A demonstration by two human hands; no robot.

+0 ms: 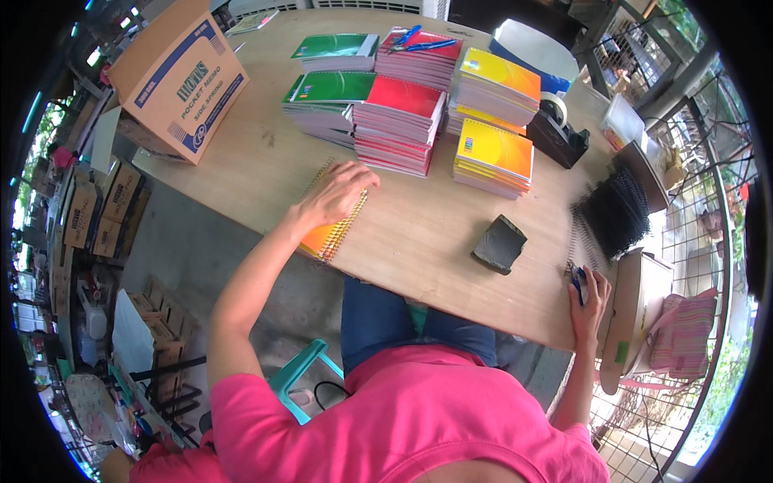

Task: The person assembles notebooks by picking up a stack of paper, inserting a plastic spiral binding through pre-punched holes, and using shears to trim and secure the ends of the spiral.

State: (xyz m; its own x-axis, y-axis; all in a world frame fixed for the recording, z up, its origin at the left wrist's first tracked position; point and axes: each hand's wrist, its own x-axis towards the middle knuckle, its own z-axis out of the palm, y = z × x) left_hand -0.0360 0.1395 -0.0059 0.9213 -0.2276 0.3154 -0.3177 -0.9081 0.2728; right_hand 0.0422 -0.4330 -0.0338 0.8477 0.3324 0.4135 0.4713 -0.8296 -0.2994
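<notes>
Under my left hand [342, 193] lies a small pile of yellow-orange spiral notebooks [320, 240] at the table's near edge. My left fingers are curled over the covers, closed at the wire binding; the fingertips are partly hidden. Down by the right edge of the table, my right hand [592, 299] is closed around a small blue-handled tool [576, 282], which looks like pliers. Just beyond it stands a bunch of black wire spirals [616, 211]. Between the hands sits a dark square block [500, 244].
Stacks of green [332, 87], red [403, 98] and yellow notebooks [493, 153] fill the table's far middle. Blue-handled pliers [431, 45] lie on one red stack. A tape dispenser [560, 137] is right of them. An open carton [189, 88] stands left, a teal stool [298, 374] below.
</notes>
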